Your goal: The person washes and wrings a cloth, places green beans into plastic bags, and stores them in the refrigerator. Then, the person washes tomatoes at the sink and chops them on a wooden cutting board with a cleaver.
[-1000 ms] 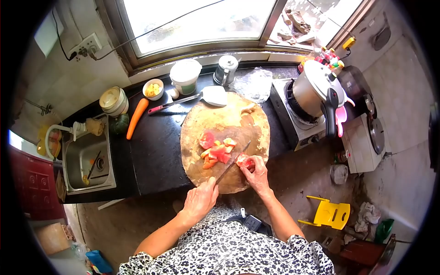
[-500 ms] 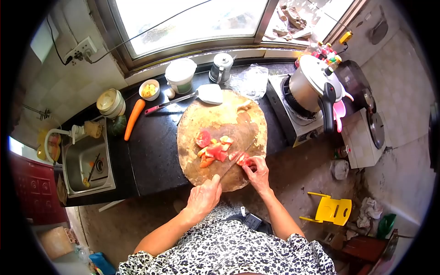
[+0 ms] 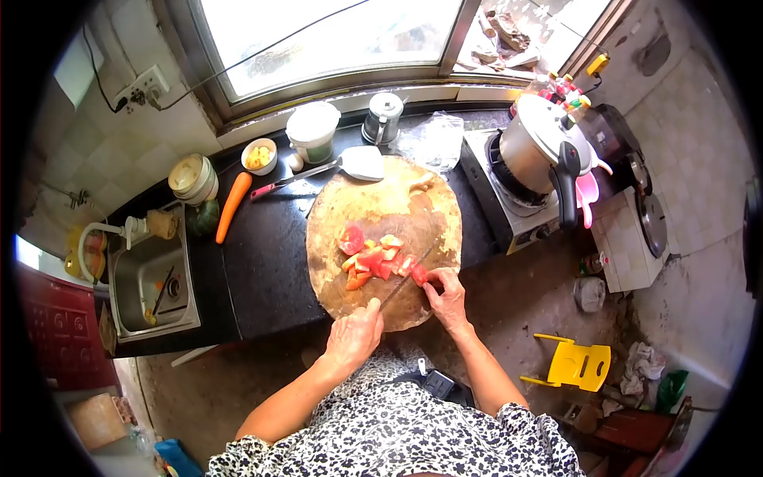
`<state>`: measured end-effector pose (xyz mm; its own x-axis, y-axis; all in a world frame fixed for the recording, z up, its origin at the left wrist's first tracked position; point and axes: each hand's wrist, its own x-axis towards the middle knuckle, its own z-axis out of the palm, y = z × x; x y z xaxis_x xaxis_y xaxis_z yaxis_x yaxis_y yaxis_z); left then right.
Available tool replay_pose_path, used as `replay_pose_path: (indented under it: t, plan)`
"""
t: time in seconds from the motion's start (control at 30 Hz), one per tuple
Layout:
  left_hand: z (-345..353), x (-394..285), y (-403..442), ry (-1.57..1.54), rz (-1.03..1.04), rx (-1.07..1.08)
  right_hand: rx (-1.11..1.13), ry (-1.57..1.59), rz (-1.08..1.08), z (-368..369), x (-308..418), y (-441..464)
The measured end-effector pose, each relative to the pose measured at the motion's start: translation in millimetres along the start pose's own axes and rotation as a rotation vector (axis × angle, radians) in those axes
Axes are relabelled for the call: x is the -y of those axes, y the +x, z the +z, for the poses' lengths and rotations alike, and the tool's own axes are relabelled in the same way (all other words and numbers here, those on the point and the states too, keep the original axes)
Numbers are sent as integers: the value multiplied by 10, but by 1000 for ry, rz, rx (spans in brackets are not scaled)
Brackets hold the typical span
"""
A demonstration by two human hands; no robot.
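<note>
My left hand (image 3: 354,337) is closed around the handle of a knife (image 3: 393,295), whose thin dark blade slants up to the right across a round wooden chopping board (image 3: 342,207). The blade stands close against a red tomato piece (image 3: 419,274). Fingertips of my right hand (image 3: 447,300) pinch that piece from its right side. Cut tomato chunks (image 3: 372,260) lie heaped left of the blade, with a rounder tomato piece (image 3: 350,239) at their upper left. The knife's handle is hidden inside my left hand.
A cleaver (image 3: 362,163) with a pink handle overlaps the board's far edge. Left of it lie a carrot (image 3: 234,207) and a small bowl (image 3: 259,157) with yellow pieces. A sink (image 3: 191,306) is at far left; a pressure cooker (image 3: 528,151) stands on the stove at right.
The knife blade has tipped more upright and shifted slightly beside the tomato piece. My right fingers have drawn a little away from the blade, still on the tomato piece.
</note>
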<state>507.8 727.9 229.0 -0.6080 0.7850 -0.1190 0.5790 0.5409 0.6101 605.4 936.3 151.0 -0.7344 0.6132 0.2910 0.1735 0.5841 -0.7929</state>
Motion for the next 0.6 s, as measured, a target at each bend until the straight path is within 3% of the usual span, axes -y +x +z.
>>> replay_pose_path:
  t: [0.07,0.33,0.43,0.47,0.6]
  plan:
    - [91,19,24,45,-5,59,12,-4,-29,-4,-10,13]
    - [158,119,75,-36,-4,-27,42,-5,-72,84,-21,110]
    - [-26,157,-60,-93,-61,-154,114,-4,-50,138,7,241]
    - [-83,203,-106,-102,-97,-185,100,25,55,147,29,288]
    - [-312,339,-250,-205,-230,-349,169,-73,-109,285,359,715]
